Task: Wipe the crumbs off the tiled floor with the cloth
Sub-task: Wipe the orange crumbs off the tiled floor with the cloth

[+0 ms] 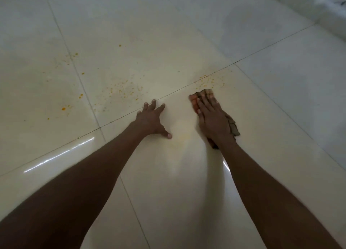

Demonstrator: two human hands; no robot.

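My right hand [211, 117] lies flat on an orange-and-brown cloth [194, 98], pressing it against the cream tiled floor [168, 42]. The cloth pokes out past my fingertips and behind my wrist. Just beyond it, orange crumbs [209, 82] are scattered along a grout line. More orange crumbs [121, 89] speckle the tile ahead of my left hand [151, 117], and larger bits [63, 109] lie further left. My left hand rests on the floor with its fingers spread and holds nothing.
A faint yellowish smear [183, 136] marks the tile between my hands. A white step or wall base [318, 10] runs along the top right corner. Glossy tiles stretch out on all sides.
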